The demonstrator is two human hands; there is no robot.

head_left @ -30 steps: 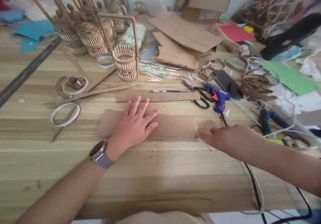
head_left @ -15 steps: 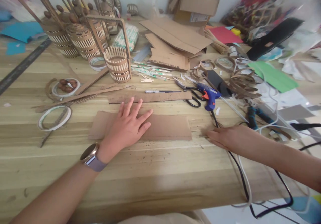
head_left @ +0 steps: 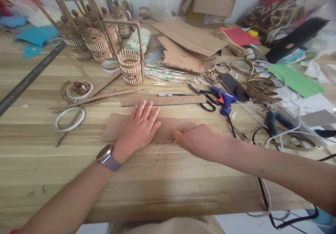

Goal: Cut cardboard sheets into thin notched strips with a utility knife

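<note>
Tape (head_left: 68, 129) at 9 o'clock from the card, flat on the table (head_left: 157, 192), a thin dark stick (head_left: 62, 139) crossing it. Up at 10, a 2nd roll (head_left: 78, 97) w/ brown nuts (head_left: 79, 86) piled in its ring. Here's the watch (head_left: 104, 151) on the L wrist. Basket (head_left: 130, 68) stands upright at 11, tall handle & all. L hand (head_left: 139, 130) next: palm down on the card's L half, fingers spread wide, tips toward 12. Card (head_left: 166, 127) itself, dead ctr, flat, long sides running 9 to 3. Strip (head_left: 168, 100) at 12, roughly parallel; pen (head_left: 173, 94) just behind, at 1. Now the R hand (head_left: 198, 139), over the card's R end, fingers bunched narrow, tips nr the close edge; can't tell if anything's btwn them. Scissors (head_left: 198, 91) at 2, nr the strip's R end, glue gun (head_left: 227, 100) just beside, same hr. Pliers (head_left: 271, 122) well out at 3.
</note>
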